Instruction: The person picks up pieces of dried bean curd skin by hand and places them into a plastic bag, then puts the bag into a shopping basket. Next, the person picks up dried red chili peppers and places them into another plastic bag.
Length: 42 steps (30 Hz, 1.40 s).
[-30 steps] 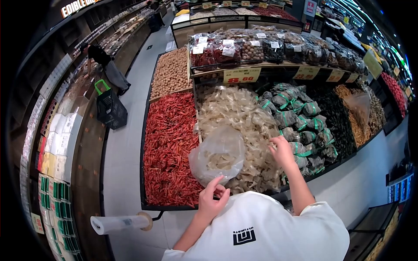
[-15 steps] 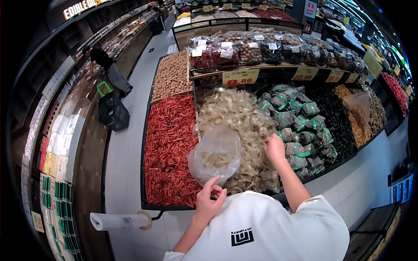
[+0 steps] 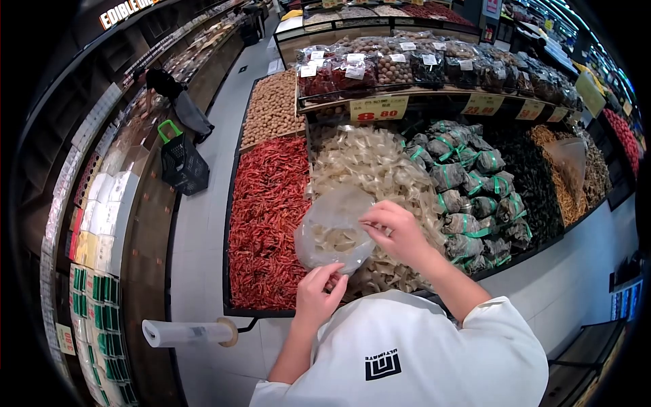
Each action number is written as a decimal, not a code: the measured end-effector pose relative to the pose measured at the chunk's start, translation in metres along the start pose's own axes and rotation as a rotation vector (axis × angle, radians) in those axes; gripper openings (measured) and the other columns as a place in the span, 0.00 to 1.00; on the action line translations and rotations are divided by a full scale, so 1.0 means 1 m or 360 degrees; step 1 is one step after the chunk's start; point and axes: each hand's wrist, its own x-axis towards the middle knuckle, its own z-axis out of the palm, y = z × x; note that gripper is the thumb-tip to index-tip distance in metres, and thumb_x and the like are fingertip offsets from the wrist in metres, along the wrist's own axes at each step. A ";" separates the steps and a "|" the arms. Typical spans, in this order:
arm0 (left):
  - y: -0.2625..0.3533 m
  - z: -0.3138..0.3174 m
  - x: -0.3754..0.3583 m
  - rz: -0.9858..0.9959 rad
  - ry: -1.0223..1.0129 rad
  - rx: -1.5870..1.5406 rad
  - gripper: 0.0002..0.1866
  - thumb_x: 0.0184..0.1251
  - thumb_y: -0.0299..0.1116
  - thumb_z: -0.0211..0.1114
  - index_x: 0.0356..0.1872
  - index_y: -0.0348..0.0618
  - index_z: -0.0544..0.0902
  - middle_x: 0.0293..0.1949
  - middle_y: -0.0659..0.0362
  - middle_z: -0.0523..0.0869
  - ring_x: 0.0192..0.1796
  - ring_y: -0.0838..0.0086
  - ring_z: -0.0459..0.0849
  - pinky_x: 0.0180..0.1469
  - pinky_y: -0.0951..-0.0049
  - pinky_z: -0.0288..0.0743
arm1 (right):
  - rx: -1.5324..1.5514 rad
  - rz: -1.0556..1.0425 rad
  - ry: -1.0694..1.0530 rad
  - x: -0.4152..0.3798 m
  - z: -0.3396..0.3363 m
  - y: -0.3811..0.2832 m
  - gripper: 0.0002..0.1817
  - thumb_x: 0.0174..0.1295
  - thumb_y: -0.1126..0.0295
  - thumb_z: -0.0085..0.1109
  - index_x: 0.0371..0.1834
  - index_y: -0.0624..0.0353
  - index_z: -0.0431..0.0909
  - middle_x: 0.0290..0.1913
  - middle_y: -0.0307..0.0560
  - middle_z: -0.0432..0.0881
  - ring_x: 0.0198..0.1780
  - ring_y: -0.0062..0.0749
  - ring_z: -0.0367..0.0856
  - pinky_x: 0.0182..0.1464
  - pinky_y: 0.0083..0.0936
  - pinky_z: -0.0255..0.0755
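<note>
A clear plastic bag [image 3: 310,239] lies open-mouthed on a heap of pale, translucent dried pieces [image 3: 366,152], with some pale pieces visible through its mouth. My left hand [image 3: 319,293] pinches the bag's near edge between thumb and fingers. At the bag's right rim is my right hand [image 3: 401,236], its fingertips drawn together over the edge. Whether those fingers grip the rim or a small piece is hidden.
Dried red chilies [image 3: 268,224] fill the bin on the left. Green-tied grey bundles [image 3: 468,183] lie to the right. Packaged goods [image 3: 400,64] line a shelf behind a price sign [image 3: 380,109]. A plastic bag roll [image 3: 190,334] juts out at lower left. A person [image 3: 173,98] stands beside a basket [image 3: 183,163].
My right hand has moved left from the pale heap to the bag's right rim. My left hand has closed on the bag's near edge.
</note>
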 end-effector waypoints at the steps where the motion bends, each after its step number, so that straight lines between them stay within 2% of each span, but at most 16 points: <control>1: 0.001 0.001 0.000 0.0001 0.0015 0.0010 0.14 0.67 0.22 0.73 0.53 0.34 0.88 0.36 0.54 0.90 0.33 0.76 0.89 0.36 0.76 0.82 | -0.0143 -0.0205 -0.0075 0.003 0.005 0.002 0.05 0.66 0.78 0.71 0.44 0.63 0.88 0.42 0.44 0.86 0.37 0.27 0.85 0.38 0.23 0.77; 2: 0.001 0.002 -0.001 -0.0001 0.0011 0.0012 0.14 0.67 0.22 0.73 0.53 0.34 0.88 0.36 0.54 0.90 0.33 0.76 0.89 0.36 0.76 0.82 | -0.0287 -0.0411 -0.0152 0.004 0.008 0.005 0.05 0.67 0.79 0.71 0.45 0.63 0.88 0.42 0.44 0.87 0.36 0.25 0.84 0.38 0.22 0.77; 4: 0.000 0.005 -0.005 0.0009 0.0028 0.0009 0.15 0.67 0.21 0.72 0.54 0.33 0.88 0.38 0.54 0.91 0.35 0.76 0.90 0.37 0.77 0.83 | -0.0167 -0.0315 -0.0108 0.005 0.004 0.012 0.07 0.66 0.78 0.71 0.45 0.63 0.88 0.41 0.46 0.88 0.34 0.29 0.85 0.37 0.24 0.78; 6: 0.001 0.013 -0.013 -0.0010 0.0082 -0.0133 0.15 0.68 0.21 0.72 0.55 0.33 0.87 0.38 0.54 0.92 0.36 0.76 0.90 0.38 0.77 0.83 | -0.0173 0.0055 0.0023 0.006 -0.015 0.025 0.08 0.65 0.78 0.71 0.46 0.63 0.88 0.39 0.48 0.87 0.34 0.35 0.86 0.36 0.27 0.79; 7: 0.001 0.017 -0.017 -0.0024 0.0132 -0.0274 0.15 0.68 0.21 0.71 0.55 0.32 0.87 0.39 0.54 0.92 0.36 0.76 0.90 0.38 0.77 0.83 | -0.0286 0.0241 0.0023 0.007 -0.027 0.032 0.08 0.64 0.74 0.71 0.46 0.61 0.88 0.40 0.50 0.87 0.39 0.44 0.88 0.43 0.33 0.82; 10: 0.003 0.023 -0.024 0.0002 0.0123 -0.0325 0.18 0.68 0.20 0.70 0.59 0.32 0.85 0.39 0.54 0.93 0.37 0.77 0.91 0.39 0.77 0.84 | -0.0764 0.0373 -0.0016 -0.002 -0.050 0.089 0.09 0.64 0.72 0.72 0.46 0.60 0.89 0.43 0.52 0.88 0.41 0.48 0.88 0.47 0.37 0.83; 16: -0.001 0.033 -0.023 -0.0046 0.0067 -0.0382 0.24 0.67 0.19 0.71 0.65 0.33 0.81 0.37 0.55 0.93 0.35 0.78 0.90 0.39 0.78 0.84 | -0.1080 0.0769 -0.0382 -0.015 -0.057 0.146 0.13 0.63 0.67 0.72 0.49 0.58 0.90 0.47 0.56 0.91 0.51 0.54 0.88 0.56 0.47 0.81; 20: 0.003 0.040 -0.016 -0.0024 0.0004 -0.0330 0.25 0.67 0.19 0.72 0.65 0.34 0.81 0.36 0.56 0.93 0.34 0.79 0.89 0.39 0.78 0.84 | -0.1007 0.0762 -0.0465 -0.018 -0.052 0.169 0.13 0.61 0.67 0.72 0.49 0.58 0.91 0.48 0.57 0.91 0.53 0.54 0.88 0.57 0.47 0.81; 22: 0.005 0.043 -0.013 -0.0010 0.0016 -0.0325 0.24 0.67 0.19 0.72 0.65 0.34 0.81 0.36 0.56 0.93 0.34 0.79 0.89 0.39 0.78 0.84 | -0.1081 0.0478 -0.0559 -0.019 -0.053 0.179 0.11 0.61 0.68 0.72 0.46 0.58 0.91 0.42 0.55 0.91 0.48 0.53 0.89 0.52 0.45 0.82; 26: 0.007 0.047 -0.010 -0.0032 0.0008 -0.0313 0.24 0.67 0.19 0.72 0.65 0.33 0.81 0.36 0.56 0.92 0.34 0.79 0.89 0.39 0.78 0.84 | -0.1042 0.0530 -0.0763 -0.008 -0.060 0.174 0.10 0.61 0.66 0.71 0.44 0.55 0.91 0.46 0.55 0.91 0.53 0.53 0.88 0.57 0.47 0.82; 29: 0.009 0.049 -0.010 -0.0043 0.0010 -0.0276 0.24 0.68 0.19 0.72 0.65 0.34 0.81 0.35 0.57 0.92 0.34 0.79 0.89 0.39 0.78 0.83 | -0.1035 0.0613 -0.0822 -0.003 -0.066 0.166 0.09 0.61 0.66 0.72 0.42 0.55 0.91 0.45 0.53 0.91 0.53 0.52 0.88 0.55 0.46 0.81; 35: 0.008 0.056 -0.014 -0.0102 0.0129 -0.0248 0.25 0.69 0.19 0.71 0.67 0.32 0.79 0.35 0.56 0.91 0.34 0.79 0.87 0.39 0.78 0.82 | -0.0717 0.0340 -0.0299 0.008 -0.068 0.111 0.06 0.64 0.72 0.71 0.42 0.57 0.89 0.41 0.50 0.88 0.40 0.46 0.88 0.45 0.38 0.82; 37: 0.010 0.058 -0.011 -0.0288 0.0224 -0.0288 0.26 0.70 0.19 0.70 0.68 0.31 0.78 0.35 0.55 0.91 0.34 0.80 0.87 0.39 0.79 0.81 | -0.0178 0.0235 0.0097 0.016 -0.060 0.076 0.05 0.65 0.75 0.71 0.42 0.60 0.88 0.36 0.47 0.85 0.32 0.34 0.85 0.36 0.29 0.78; 38: 0.010 0.059 -0.010 -0.0292 0.0224 -0.0283 0.26 0.70 0.19 0.70 0.68 0.31 0.78 0.35 0.55 0.91 0.34 0.80 0.87 0.39 0.79 0.81 | -0.0173 0.0237 0.0095 0.020 -0.050 0.063 0.05 0.65 0.75 0.71 0.42 0.60 0.88 0.36 0.47 0.85 0.32 0.34 0.85 0.36 0.29 0.78; 40: 0.008 0.064 -0.010 -0.0281 0.0347 -0.0290 0.22 0.68 0.20 0.71 0.64 0.32 0.82 0.33 0.57 0.90 0.32 0.81 0.86 0.37 0.78 0.82 | 0.0518 0.0184 0.0374 0.024 -0.025 0.043 0.04 0.65 0.78 0.72 0.40 0.63 0.87 0.33 0.42 0.82 0.30 0.21 0.81 0.34 0.21 0.74; 42: 0.008 0.065 -0.012 -0.0272 0.0307 -0.0234 0.20 0.70 0.19 0.70 0.62 0.31 0.82 0.34 0.56 0.91 0.33 0.80 0.87 0.37 0.79 0.82 | 0.0440 0.0027 0.0109 0.027 -0.003 0.028 0.05 0.65 0.78 0.72 0.41 0.63 0.87 0.32 0.42 0.83 0.30 0.22 0.81 0.34 0.22 0.74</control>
